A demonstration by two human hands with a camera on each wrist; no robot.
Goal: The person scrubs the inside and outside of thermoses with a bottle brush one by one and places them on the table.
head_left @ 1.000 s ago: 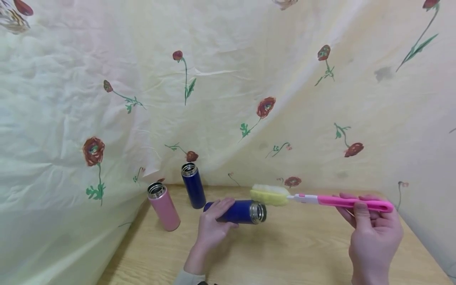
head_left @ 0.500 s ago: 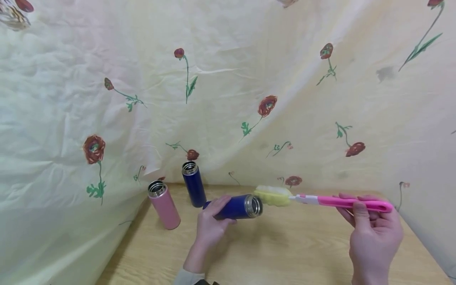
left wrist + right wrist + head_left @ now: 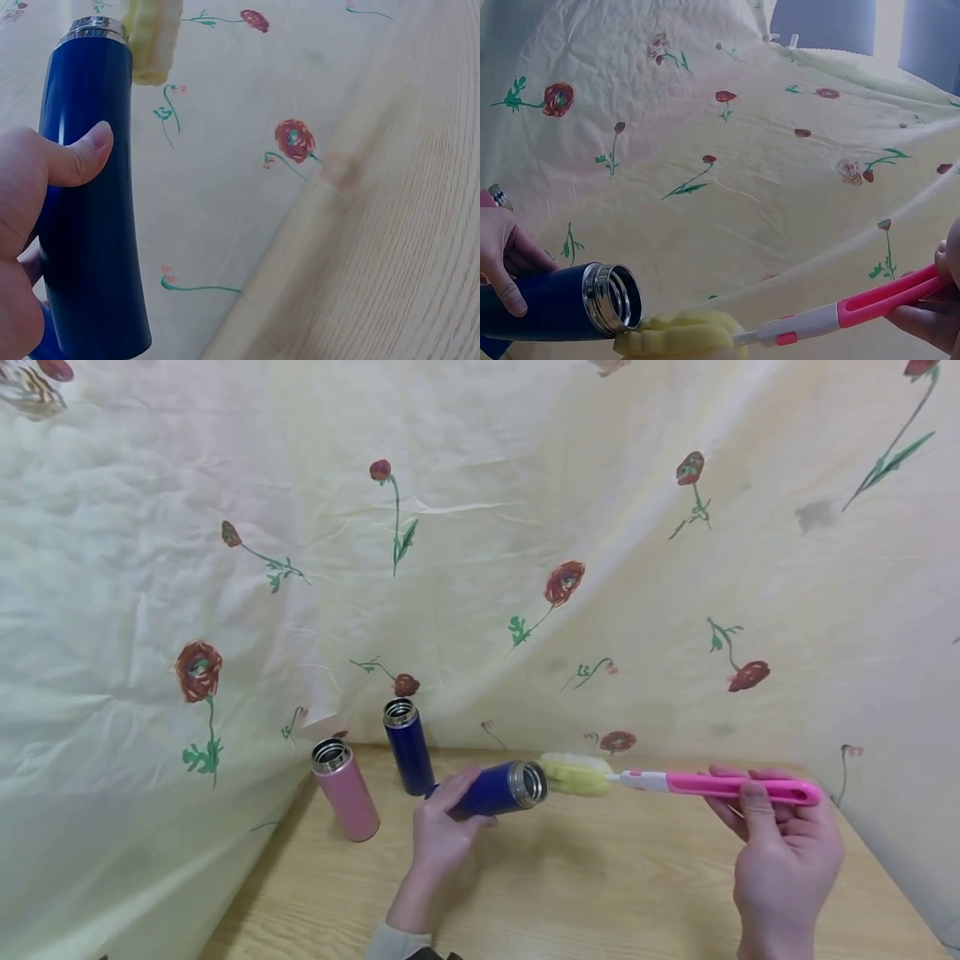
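Note:
My left hand (image 3: 441, 835) grips a dark blue steel flask (image 3: 497, 789) and holds it sideways above the wooden table (image 3: 600, 893), its open mouth facing right. In the left wrist view the thumb lies across the blue flask (image 3: 86, 217). My right hand (image 3: 780, 852) holds the pink handle of a bottle brush (image 3: 720, 787). Its yellow sponge head (image 3: 576, 774) sits right at the flask's steel rim, outside the opening. The right wrist view shows the sponge head (image 3: 679, 335) just below the flask mouth (image 3: 615, 298).
A pink flask (image 3: 346, 791) and a second dark blue flask (image 3: 408, 747) stand open and upright at the table's back left. A cream cloth with red flowers (image 3: 480, 552) hangs behind and drapes down both sides of the table.
My left hand has lifted the blue flask's mouth end and tilted it up toward the brush. The sponge head now meets the rim. The right hand has barely moved.

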